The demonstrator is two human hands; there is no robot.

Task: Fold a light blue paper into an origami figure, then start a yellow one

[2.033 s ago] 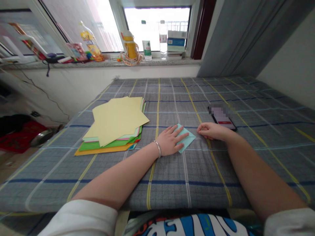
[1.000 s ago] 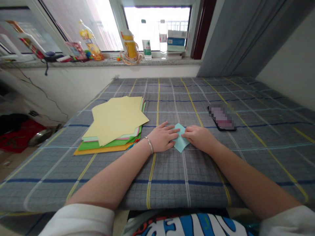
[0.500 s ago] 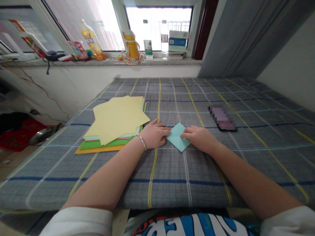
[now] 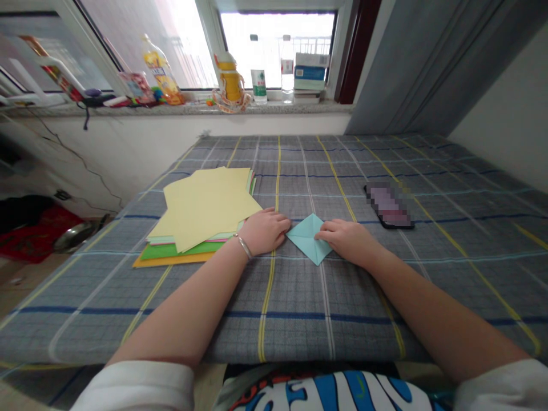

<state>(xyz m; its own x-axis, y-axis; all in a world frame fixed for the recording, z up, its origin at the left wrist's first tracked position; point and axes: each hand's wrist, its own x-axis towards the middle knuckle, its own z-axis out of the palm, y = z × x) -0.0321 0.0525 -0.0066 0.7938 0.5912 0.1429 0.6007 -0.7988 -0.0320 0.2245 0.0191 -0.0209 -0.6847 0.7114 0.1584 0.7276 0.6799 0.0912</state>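
A small light-blue sheet of folded paper point(image 4: 309, 237) lies as a diamond on the plaid cloth, with crease lines crossing at its middle. My right hand point(image 4: 346, 240) covers its right corner, fingers closed and pressed on the paper. Just off the left corner rests my left hand point(image 4: 264, 230), wearing a silver bangle point(image 4: 243, 246). Its fingers lie loosely bent on the cloth, apart from the blue paper and holding nothing that I can see. Close behind that wrist is a stack of coloured paper point(image 4: 209, 205), pale yellow on top, with green and orange sheets below.
A phone point(image 4: 389, 206) with a blurred screen lies to the right on the plaid cloth point(image 4: 295, 319). Along the windowsill point(image 4: 192, 108) stand a yellow drink bottle point(image 4: 161, 71), a yellow flask point(image 4: 231, 83), a white-green tube point(image 4: 258, 87), a clear bottle point(image 4: 287, 74) and stacked boxes point(image 4: 309, 75).
My left hand has slid left, away from the blue paper's left corner, which now shows fully. My right hand stays on the right corner.
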